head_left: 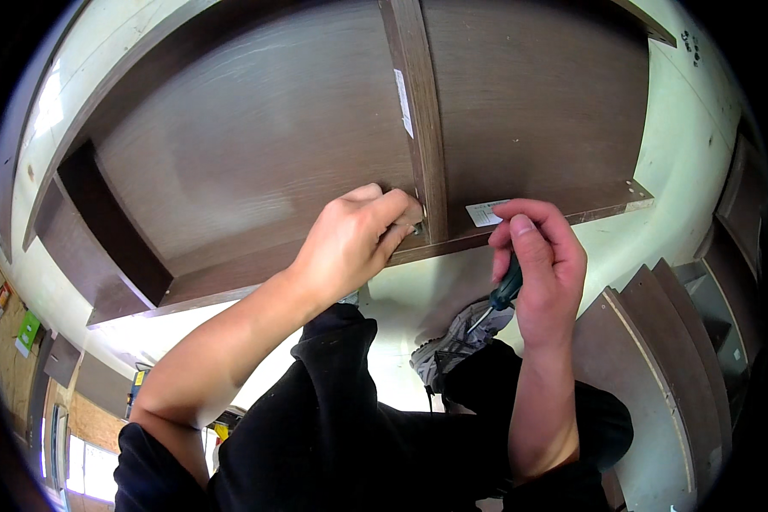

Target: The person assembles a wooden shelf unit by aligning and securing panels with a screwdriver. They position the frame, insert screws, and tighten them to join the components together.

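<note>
A dark brown wooden furniture frame point(264, 128) lies in front of me, split by an upright divider board point(431, 162). At the corner where the divider meets the near side rail point(230, 273), my left hand point(350, 235) is closed in a pinch. A small dark metal fitting point(418, 228) shows at its fingertips, its exact kind too small to tell. My right hand point(542, 264) is wrapped round the dark green handle of a screwdriver point(505, 288), held just off the near rail. The metal shaft points down and left, away from the frame.
White labels point(485, 213) are stuck on the rail and the divider. Several brown panels point(648, 375) lean together at the lower right. My shoe point(452, 346) stands on the pale floor point(401, 286) below the frame. A green box point(28, 331) is at the far left.
</note>
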Available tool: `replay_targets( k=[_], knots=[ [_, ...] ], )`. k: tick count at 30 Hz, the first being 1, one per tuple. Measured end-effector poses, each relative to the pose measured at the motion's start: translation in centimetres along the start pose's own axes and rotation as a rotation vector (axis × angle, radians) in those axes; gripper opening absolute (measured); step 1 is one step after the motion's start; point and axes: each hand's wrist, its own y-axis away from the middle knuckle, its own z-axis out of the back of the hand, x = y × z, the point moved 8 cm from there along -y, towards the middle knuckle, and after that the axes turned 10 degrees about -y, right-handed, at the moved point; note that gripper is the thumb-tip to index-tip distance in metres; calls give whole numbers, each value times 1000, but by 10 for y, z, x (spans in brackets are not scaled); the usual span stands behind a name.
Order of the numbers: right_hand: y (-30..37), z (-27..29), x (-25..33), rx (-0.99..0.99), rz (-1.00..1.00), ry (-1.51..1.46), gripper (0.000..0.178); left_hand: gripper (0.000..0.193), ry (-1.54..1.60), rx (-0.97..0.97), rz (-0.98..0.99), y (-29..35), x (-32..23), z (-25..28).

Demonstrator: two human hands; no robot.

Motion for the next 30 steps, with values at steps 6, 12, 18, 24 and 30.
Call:
replay_targets(
  k=[6,12,18,24,30],
  knots=[
    [0,1,8,-25,41,-28,20,17,36,51,-96,0,2,-2],
    [-20,-17,80,50,246,-194,29,17,313,193,220,2,21,-10],
    [-59,-38,130,64,463,-61,28,22,245,197,45,1,17,-5],
    [-73,-55,136,69,499,25,28,30,385,244,221,7,25,-9],
    [-78,-67,133,71,519,81,27,27,523,237,362,9,35,-17]
  ],
)
